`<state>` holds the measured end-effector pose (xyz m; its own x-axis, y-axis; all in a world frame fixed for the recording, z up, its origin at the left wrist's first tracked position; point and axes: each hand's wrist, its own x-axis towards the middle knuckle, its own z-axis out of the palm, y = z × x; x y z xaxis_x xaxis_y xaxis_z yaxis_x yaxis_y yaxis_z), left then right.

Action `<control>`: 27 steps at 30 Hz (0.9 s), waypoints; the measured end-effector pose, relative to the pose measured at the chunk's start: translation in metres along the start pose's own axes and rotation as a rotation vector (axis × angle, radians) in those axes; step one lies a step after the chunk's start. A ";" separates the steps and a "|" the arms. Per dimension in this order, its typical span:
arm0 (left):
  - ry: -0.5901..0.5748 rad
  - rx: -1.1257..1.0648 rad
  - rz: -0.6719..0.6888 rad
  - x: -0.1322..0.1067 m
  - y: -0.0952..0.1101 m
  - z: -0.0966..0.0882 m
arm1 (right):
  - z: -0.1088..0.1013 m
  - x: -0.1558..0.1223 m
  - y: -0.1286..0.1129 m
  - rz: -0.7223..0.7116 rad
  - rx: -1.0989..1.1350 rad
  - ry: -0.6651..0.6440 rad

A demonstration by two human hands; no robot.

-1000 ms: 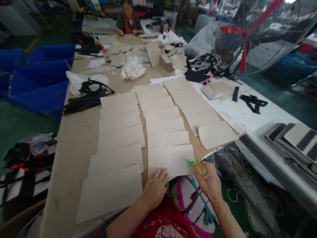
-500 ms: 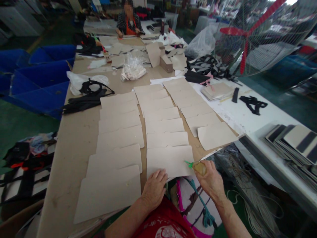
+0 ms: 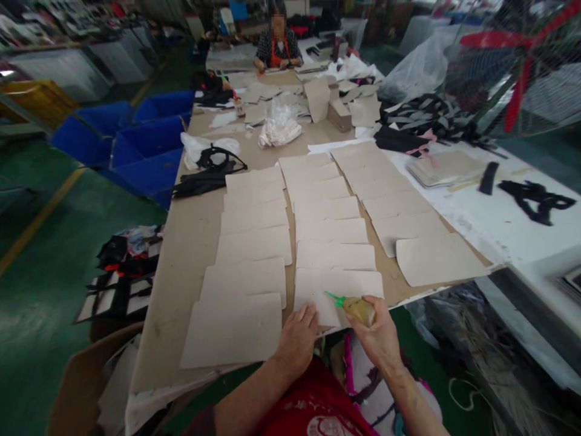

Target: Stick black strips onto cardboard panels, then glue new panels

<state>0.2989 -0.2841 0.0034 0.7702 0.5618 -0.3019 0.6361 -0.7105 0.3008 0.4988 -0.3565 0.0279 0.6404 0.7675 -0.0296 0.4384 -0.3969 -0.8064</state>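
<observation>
My right hand (image 3: 377, 336) is closed around a small squeeze bottle (image 3: 358, 309) of yellowish glue with a green nozzle. The nozzle tip touches the nearest beige board piece (image 3: 338, 289) of the middle row. My left hand (image 3: 298, 340) lies flat with fingers stretched on that same piece's near edge. Three rows of overlapping beige board pieces (image 3: 254, 242) run away from me on the brown table (image 3: 181, 260).
Black straps (image 3: 209, 175) and a white bag lie at the table's left. Blue bins (image 3: 149, 145) stand on the floor to the left. A red-bladed fan (image 3: 512, 66) stands at right. A white table (image 3: 499, 212) holds black scraps. A person (image 3: 276, 45) sits at the far end.
The view has swung to the left and the table now sits further right in it. The bottle's nozzle has shifted a little left along the nearest piece. My left hand stays on that piece.
</observation>
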 end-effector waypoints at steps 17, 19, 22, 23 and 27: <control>-0.013 0.047 -0.135 0.008 -0.013 0.003 | 0.028 0.008 -0.037 -0.237 -0.548 -0.233; -0.021 0.040 -0.138 0.008 -0.013 0.001 | 0.024 0.011 -0.041 -0.245 -0.584 -0.240; -0.029 0.025 -0.145 0.008 -0.012 -0.001 | 0.018 0.013 -0.043 -0.247 -0.603 -0.252; -0.030 0.020 -0.146 0.008 -0.012 -0.001 | 0.016 0.013 -0.043 -0.240 -0.596 -0.259; -0.028 0.005 -0.146 0.008 -0.014 -0.001 | 0.019 0.009 -0.041 -0.186 -0.503 -0.277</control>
<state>0.2960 -0.2696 -0.0018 0.6680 0.6471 -0.3675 0.7409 -0.6245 0.2472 0.4742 -0.3240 0.0498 0.3657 0.9227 -0.1219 0.8151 -0.3807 -0.4366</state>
